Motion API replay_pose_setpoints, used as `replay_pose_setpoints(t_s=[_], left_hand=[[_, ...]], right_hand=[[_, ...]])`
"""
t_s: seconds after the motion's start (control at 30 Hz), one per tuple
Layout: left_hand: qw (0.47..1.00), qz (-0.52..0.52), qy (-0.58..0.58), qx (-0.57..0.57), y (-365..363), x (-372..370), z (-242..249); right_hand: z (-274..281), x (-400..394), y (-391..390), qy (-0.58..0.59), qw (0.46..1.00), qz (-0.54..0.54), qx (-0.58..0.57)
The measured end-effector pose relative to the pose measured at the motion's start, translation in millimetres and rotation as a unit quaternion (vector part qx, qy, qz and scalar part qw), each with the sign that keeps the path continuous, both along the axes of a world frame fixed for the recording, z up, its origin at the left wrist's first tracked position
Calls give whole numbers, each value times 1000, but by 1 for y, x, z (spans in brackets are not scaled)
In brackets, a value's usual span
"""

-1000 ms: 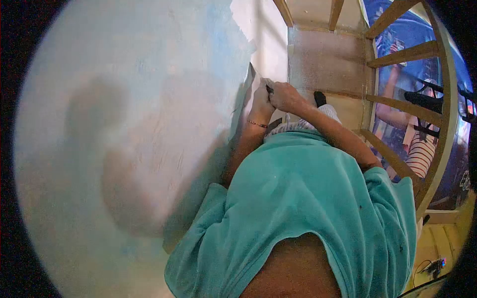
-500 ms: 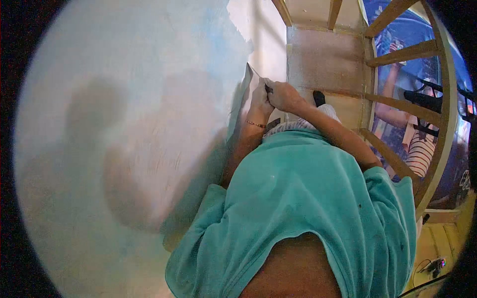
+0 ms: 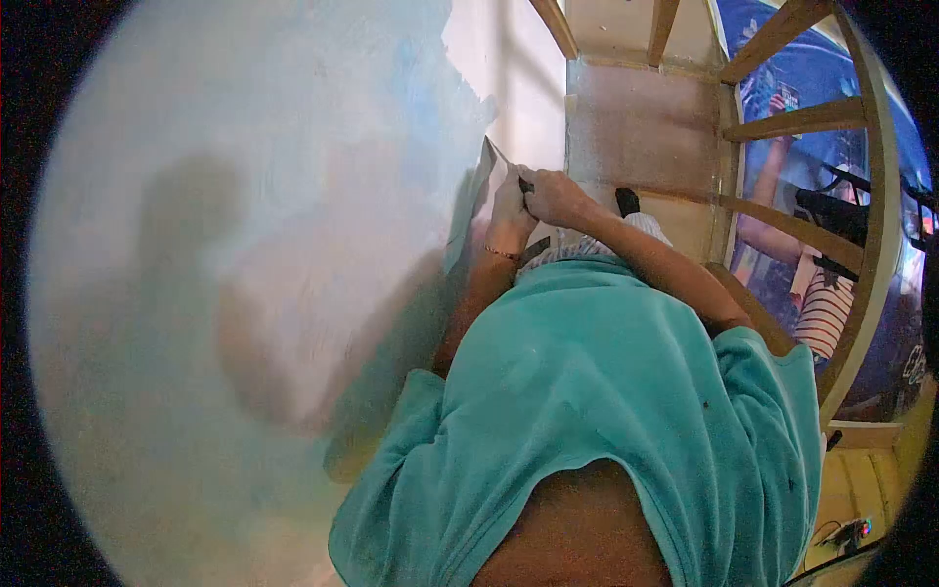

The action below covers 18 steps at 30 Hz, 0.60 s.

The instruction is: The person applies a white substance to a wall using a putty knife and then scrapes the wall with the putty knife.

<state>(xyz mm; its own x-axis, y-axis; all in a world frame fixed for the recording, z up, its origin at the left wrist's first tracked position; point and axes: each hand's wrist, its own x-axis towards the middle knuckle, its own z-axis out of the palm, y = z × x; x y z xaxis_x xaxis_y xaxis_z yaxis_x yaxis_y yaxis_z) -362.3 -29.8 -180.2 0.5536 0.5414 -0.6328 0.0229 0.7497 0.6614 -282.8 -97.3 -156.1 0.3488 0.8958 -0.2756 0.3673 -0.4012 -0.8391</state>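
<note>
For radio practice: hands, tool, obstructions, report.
Left hand, right hand together at thin grey metal scraper. Its tip near mottled blue-white wall. Nothing visibly blocking.

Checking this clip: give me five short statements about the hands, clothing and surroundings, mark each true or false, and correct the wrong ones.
1. The left hand and right hand are close together, at a thin tool. True.
2. A bracelet is worn on the right wrist. False: the bracelet is on the left wrist.
3. The person wears a teal shirt. True.
4. The wooden bars are at the left of the picture. False: the wooden bars are at the right; the pale blue wall is at the left.
5. A bare white patch shows past the hands. False in one word: the patch is white, but whether it is bare cannot be told.
</note>
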Motion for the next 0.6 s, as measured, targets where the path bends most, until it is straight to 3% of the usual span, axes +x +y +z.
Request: replay_pose_setpoints(t_s=[0.13, 0.2, 0.27, 0.37, 0.53, 0.6], left_hand=[[950, -111, 67, 284, -3, -3, 6], [931, -130, 72, 332, -3, -5, 3], [946, -109, 35, 302, -2, -4, -11], [954, -97, 15, 283, -7, 1, 7], [996, -12, 66, 62, -29, 25, 91], [988, -44, 109, 101, -27, 22, 95]], right_hand=[[-9, 1, 3, 1, 999, 18, 29], [-13, 3, 5, -3, 999, 25, 29], [-12, 6, 7, -3, 999, 39, 0], [-7, 10, 3, -11, 998, 36, 48], [10, 19, -2, 40, 997, 73, 1], [11, 18, 0, 43, 996, 78, -5]])
